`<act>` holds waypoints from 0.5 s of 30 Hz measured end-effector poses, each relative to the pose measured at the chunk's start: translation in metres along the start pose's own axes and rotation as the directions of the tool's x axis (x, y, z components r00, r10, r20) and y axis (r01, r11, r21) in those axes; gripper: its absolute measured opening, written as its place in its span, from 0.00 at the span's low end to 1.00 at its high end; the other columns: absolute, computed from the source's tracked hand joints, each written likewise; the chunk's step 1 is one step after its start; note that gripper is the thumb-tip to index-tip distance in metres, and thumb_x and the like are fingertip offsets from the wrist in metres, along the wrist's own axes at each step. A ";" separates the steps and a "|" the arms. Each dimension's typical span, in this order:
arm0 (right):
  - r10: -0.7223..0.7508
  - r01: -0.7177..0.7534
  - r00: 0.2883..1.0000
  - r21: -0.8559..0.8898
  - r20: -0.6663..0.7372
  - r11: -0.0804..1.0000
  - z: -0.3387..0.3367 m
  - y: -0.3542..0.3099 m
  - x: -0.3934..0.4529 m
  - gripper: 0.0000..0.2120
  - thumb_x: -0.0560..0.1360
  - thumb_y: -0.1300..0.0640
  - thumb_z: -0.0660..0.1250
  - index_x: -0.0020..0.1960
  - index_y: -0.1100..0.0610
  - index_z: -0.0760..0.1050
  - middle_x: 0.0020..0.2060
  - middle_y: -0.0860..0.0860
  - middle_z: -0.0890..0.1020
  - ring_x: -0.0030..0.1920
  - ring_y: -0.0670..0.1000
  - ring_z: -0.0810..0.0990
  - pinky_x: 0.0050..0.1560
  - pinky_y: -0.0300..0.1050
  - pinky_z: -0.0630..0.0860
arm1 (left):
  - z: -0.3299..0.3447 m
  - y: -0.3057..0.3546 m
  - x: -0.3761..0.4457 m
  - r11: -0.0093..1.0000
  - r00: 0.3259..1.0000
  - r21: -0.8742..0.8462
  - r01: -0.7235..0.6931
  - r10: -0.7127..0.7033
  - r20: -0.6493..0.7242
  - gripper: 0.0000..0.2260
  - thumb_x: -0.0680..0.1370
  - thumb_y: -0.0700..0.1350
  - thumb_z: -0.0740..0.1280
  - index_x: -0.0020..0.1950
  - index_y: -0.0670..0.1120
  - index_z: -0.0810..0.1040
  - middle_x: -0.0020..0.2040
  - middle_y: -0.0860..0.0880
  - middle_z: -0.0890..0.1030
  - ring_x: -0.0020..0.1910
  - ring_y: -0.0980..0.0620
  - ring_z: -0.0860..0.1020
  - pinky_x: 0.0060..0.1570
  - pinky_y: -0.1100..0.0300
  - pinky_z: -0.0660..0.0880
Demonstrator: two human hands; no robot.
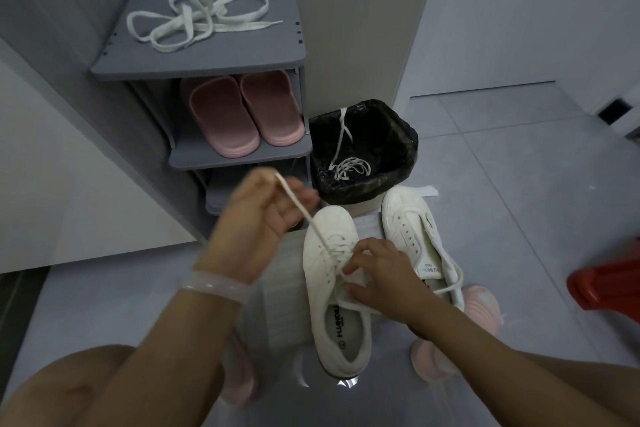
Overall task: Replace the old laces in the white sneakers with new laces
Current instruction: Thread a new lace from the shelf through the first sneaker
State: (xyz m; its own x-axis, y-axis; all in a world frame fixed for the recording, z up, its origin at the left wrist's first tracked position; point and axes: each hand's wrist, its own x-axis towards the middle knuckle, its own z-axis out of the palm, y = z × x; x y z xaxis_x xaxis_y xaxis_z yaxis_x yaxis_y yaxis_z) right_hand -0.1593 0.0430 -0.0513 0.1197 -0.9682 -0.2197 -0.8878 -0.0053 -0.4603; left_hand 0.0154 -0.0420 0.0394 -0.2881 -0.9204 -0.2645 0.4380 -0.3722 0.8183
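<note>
Pulling a lace up out of the near white sneaker

Head view: left hand [258,208] pinches the lace [298,206], drawn taut up and left from the eyelets; right hand [375,274], nearer, grips the tongue of the near sneaker [332,291]; second sneaker [414,232] just right; two sneakers; one lace bundle [194,19] on the shoe rack [277,59]; another lace [346,163] lies in the bin [401,135].

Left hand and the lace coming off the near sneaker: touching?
Touching. Head view shows the left hand pinching the lace, pulled taut up from the near sneaker.
</note>
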 end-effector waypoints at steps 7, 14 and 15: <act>0.271 -0.287 0.956 0.517 0.108 0.806 -0.008 0.002 0.005 0.04 0.75 0.59 0.64 0.49 0.53 0.77 0.47 0.47 0.77 0.47 0.44 0.75 0.44 0.27 0.69 | -0.011 0.006 0.001 0.730 0.997 0.683 0.020 -0.062 0.037 0.12 0.80 0.39 0.55 0.39 0.47 0.71 0.28 0.52 0.72 0.24 0.57 0.65 0.24 0.68 0.62; 0.390 -0.451 0.886 0.672 0.252 0.588 -0.007 -0.007 0.003 0.11 0.75 0.60 0.66 0.33 0.55 0.73 0.30 0.49 0.75 0.31 0.44 0.72 0.32 0.33 0.71 | -0.019 -0.064 -0.008 -0.051 0.930 0.981 -0.189 -0.329 0.162 0.10 0.76 0.51 0.64 0.54 0.50 0.74 0.51 0.50 0.76 0.53 0.50 0.74 0.49 0.57 0.70; 0.388 -0.452 0.879 0.739 0.276 0.500 -0.009 -0.008 0.002 0.10 0.75 0.61 0.66 0.35 0.56 0.75 0.30 0.49 0.76 0.30 0.44 0.73 0.30 0.32 0.70 | -0.018 -0.068 -0.010 -0.077 0.923 0.971 -0.227 -0.337 0.189 0.11 0.76 0.51 0.64 0.56 0.50 0.73 0.54 0.49 0.75 0.55 0.50 0.73 0.49 0.57 0.70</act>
State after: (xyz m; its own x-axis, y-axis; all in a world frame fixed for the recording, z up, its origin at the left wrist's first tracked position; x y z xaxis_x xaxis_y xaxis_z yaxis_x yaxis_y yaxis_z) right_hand -0.1561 0.0386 -0.0404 -0.1164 -0.7845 -0.6091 -0.1692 0.6199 -0.7662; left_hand 0.0038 -0.0098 -0.0223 -0.5740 -0.7012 -0.4230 -0.7952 0.3537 0.4925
